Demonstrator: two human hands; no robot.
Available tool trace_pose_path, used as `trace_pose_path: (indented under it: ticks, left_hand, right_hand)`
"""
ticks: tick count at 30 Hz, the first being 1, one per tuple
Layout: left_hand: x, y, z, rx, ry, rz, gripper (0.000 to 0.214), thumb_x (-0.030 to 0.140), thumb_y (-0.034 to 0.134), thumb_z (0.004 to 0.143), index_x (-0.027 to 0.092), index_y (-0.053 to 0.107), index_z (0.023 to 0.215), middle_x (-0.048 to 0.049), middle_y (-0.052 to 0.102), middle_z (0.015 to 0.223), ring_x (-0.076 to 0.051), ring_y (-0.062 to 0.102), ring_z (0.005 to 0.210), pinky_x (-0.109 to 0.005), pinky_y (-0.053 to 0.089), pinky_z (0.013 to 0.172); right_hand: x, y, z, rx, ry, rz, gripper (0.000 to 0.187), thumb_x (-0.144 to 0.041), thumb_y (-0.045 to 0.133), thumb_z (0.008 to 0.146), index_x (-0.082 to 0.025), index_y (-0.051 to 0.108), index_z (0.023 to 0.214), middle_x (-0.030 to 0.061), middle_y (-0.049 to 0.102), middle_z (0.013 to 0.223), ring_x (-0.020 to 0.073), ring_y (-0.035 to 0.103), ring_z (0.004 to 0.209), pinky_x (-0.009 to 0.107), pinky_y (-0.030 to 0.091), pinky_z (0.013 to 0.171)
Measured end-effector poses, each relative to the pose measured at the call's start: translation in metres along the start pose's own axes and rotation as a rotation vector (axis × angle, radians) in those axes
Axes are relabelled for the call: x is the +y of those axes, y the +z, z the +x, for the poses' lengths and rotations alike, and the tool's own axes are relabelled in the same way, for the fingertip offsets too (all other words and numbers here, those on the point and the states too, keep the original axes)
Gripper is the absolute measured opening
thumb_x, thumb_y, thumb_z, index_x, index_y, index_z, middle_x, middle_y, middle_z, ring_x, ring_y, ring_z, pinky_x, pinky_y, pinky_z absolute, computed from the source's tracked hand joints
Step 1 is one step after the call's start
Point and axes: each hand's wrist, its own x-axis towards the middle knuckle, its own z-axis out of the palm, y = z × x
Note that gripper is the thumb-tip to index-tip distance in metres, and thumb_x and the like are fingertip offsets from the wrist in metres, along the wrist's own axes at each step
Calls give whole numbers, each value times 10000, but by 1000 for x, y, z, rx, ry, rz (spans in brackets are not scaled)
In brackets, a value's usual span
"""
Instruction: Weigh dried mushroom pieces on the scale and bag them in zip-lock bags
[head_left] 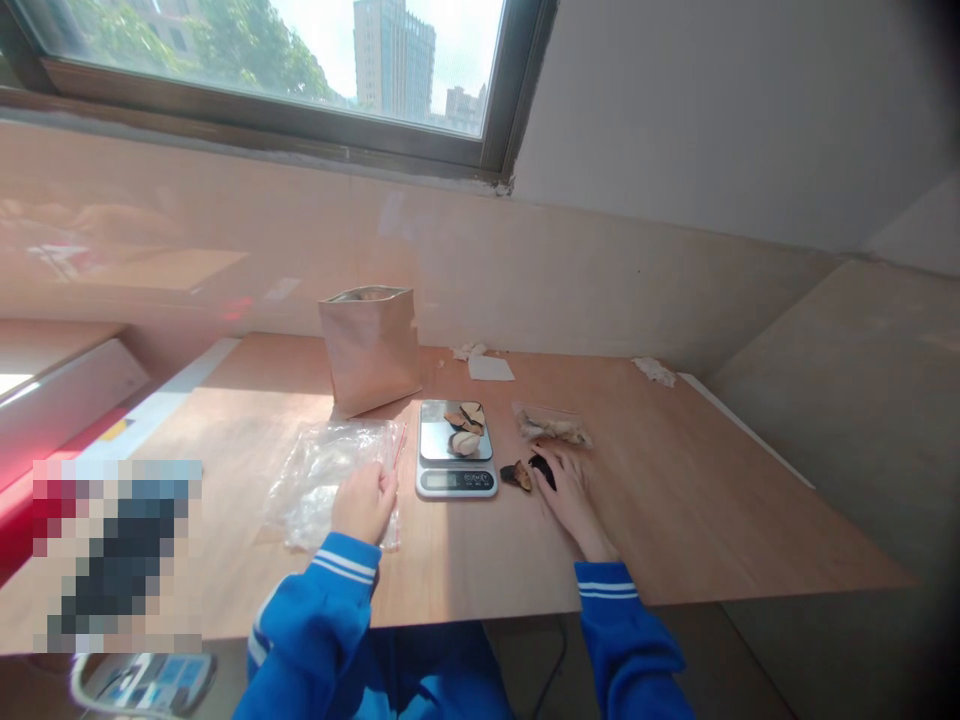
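Reaching over the tabletop [712, 500], the person's right hand [566, 492] has its fingers bent over a dark piece [541, 470], right of the middle between the near and back edges; whether they pinch it or only rest on it, one cannot tell. A brown piece [517, 476] lies just beside the dark one, on its left. The left hand [364, 503] is loosely curled on the clear plastic bags [307, 475], toward the near edge; one cannot tell whether it pinches the plastic.

Between the hands stands a kitchen scale [430, 425], its display facing the near edge. Two brown chunks [466, 418] sit at the back right of its plate, with a pale lump [464, 443] in front of them. Right of the scale lies a small clear bag [555, 428] with pale pieces inside. An open paper bag [373, 350] stands upright behind the plastic bags, left of the scale. Near the back edge lie a white card [491, 368] and, toward the back right corner, a crumpled tissue [654, 371]. Blue sleeves [341, 572] with white stripes cover both wrists.
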Motion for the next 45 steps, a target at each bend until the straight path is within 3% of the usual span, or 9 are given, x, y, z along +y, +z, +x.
trace_pose_path:
  ticks: [6, 12, 16, 20, 24, 29, 33, 37, 45]
  left_hand:
    - [-3, 4, 1, 11, 9, -8, 278, 333, 434, 933, 207, 470, 687, -15, 556, 690, -172, 529, 698, -289, 286, 645]
    - [-4, 4, 1, 7, 21, -10, 272, 330, 428, 934, 208, 484, 698, -19, 571, 701, -176, 536, 706, -294, 290, 649]
    - [-2, 2, 0, 2, 9, -11, 268, 326, 437, 931, 208, 491, 697, -21, 579, 701, -179, 542, 713, -296, 290, 647]
    - [1, -2, 0, 1, 8, -8, 272, 316, 434, 933, 206, 485, 689, -19, 570, 697, -175, 541, 711, -290, 290, 644]
    - [5, -7, -2, -15, 5, -5, 279, 312, 438, 935, 205, 468, 680, -19, 572, 705, -172, 540, 709, -286, 292, 643]
    - [7, -9, -2, -20, -2, 1, 281, 302, 444, 934, 206, 449, 669, -17, 564, 697, -174, 543, 717, -290, 297, 652]
    - [6, -7, -2, -10, 5, 3, 279, 301, 444, 933, 208, 442, 670, -12, 551, 694, -170, 539, 712, -288, 309, 661]
    - [5, -5, -3, -4, 9, 3, 272, 301, 437, 933, 209, 451, 676, -14, 545, 690, -174, 530, 705, -295, 309, 662]
    - [1, 0, -2, 6, 26, 13, 263, 299, 437, 928, 210, 472, 683, -16, 543, 682, -178, 517, 704, -295, 295, 653]
  right_hand:
    - [10, 4, -4, 45, 9, 116, 398, -448, 417, 943, -187, 640, 1143, 139, 628, 1041, 292, 581, 1012, 457, 483, 901]
    - [-8, -13, 5, 141, 62, 225, 439, -495, 448, 935, -169, 639, 1160, 124, 618, 1035, 222, 602, 826, 401, 514, 809]
    - [-44, -30, 25, 205, 70, 254, 405, -468, 481, 934, -182, 650, 1166, 88, 607, 963, 152, 509, 622, 352, 505, 705]
    - [-98, -37, 53, 125, -79, 339, 331, -393, 527, 936, -201, 627, 1186, 83, 625, 1028, 178, 559, 749, 329, 495, 729]
    - [-148, -20, 74, -103, -275, 293, 233, -286, 580, 920, -229, 643, 1137, 61, 632, 1015, 209, 569, 933, 336, 475, 850]
    - [-171, 9, 77, -157, -321, -29, 201, -255, 669, 856, -206, 687, 1049, 102, 608, 1039, 274, 525, 998, 419, 420, 883]
    - [-151, 0, 62, -60, -238, 26, 266, -276, 574, 905, -256, 653, 1158, 99, 580, 1138, 270, 522, 1020, 423, 406, 883]
    - [-100, -19, 37, 91, -97, 127, 293, -249, 404, 952, -220, 663, 1086, 102, 572, 1073, 250, 530, 1005, 431, 405, 933]
    - [-17, -9, -27, 4, 58, 122, 323, -377, 506, 879, -237, 619, 1148, 105, 603, 1087, 278, 559, 1048, 464, 445, 922]
